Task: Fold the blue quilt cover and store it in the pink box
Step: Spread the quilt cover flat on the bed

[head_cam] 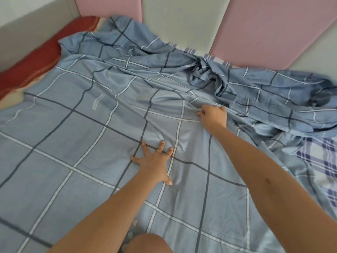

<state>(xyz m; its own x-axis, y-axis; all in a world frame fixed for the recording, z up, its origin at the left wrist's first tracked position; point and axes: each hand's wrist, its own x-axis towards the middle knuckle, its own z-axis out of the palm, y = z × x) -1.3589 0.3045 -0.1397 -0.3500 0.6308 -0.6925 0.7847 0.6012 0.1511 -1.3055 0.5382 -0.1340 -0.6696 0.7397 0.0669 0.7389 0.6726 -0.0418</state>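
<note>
The blue quilt cover (76,136), checked with dark and white lines, lies spread over the bed. Its near and left part is flat. Its far right part is bunched into a crumpled heap by the headboard. My left hand (155,161) presses flat on the cover at mid-bed, fingers spread. Farther right, my right hand (214,116) grips a raised fold of the cover, fingers curled into the cloth. No pink box is in view.
A padded headboard (264,28) of pink and pale panels runs along the far side. A red blanket (34,64) lies along the left wall. A purple-and-white checked sheet (317,161) shows at the right. My knee (147,243) is at the bottom edge.
</note>
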